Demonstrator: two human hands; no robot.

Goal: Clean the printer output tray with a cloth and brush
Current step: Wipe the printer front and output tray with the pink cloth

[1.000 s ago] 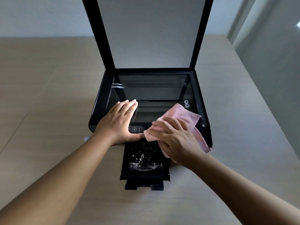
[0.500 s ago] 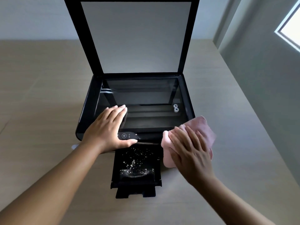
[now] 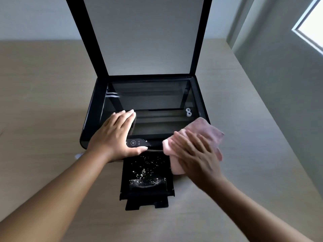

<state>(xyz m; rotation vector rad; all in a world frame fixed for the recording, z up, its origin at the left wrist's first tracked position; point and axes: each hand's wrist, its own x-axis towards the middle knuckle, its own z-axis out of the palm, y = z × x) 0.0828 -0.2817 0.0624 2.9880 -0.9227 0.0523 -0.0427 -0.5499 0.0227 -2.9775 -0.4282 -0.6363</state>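
Note:
A black printer (image 3: 90,119) sits on a wooden table with its scanner lid (image 3: 146,35) raised upright. Its black output tray (image 3: 126,180) sticks out toward me, and white crumbs and dust lie scattered on it. My left hand (image 3: 113,137) lies flat on the printer's front left corner, thumb beside the control panel (image 3: 136,142). My right hand (image 3: 194,154) presses a pink cloth (image 3: 204,131) against the printer's front right corner, just right of the tray. No brush is in view.
The light wooden table (image 3: 43,102) stretches around the printer. A grey wall (image 3: 279,84) runs along the table's right edge, with a window (image 3: 312,27) at the upper right. A small white object (image 3: 78,155) peeks out by my left wrist.
My right hand has slid the pink cloth from the printer's front middle out to its right corner, then back a little left. My left hand has stayed in place.

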